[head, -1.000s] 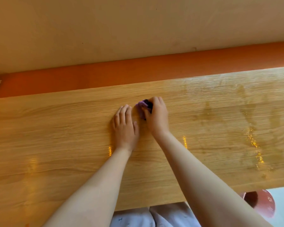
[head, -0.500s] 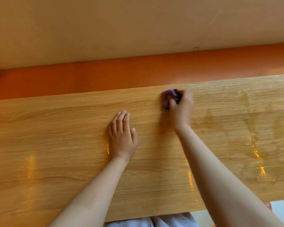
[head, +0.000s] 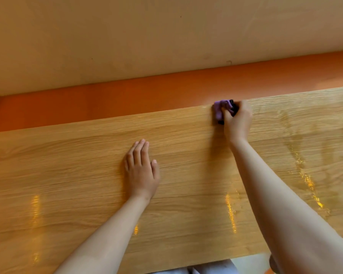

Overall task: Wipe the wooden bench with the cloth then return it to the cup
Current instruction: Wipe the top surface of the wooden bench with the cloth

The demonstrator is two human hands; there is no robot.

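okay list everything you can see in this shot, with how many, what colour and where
wooden bench: one, light oak grain with shiny wet streaks on its right part, fills the lower frame
cloth: one, purple with a dark part, bunched at the bench's far edge, right of centre
band: one, orange, runs behind the bench
wall: one, beige, top of frame
left hand: one, flat on the bench, centre, empty
right hand: one, grip closed on the cloth at the far edge

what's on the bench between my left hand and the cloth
Nothing: in the head view only bare wood of the bench lies between the left hand and the cloth.
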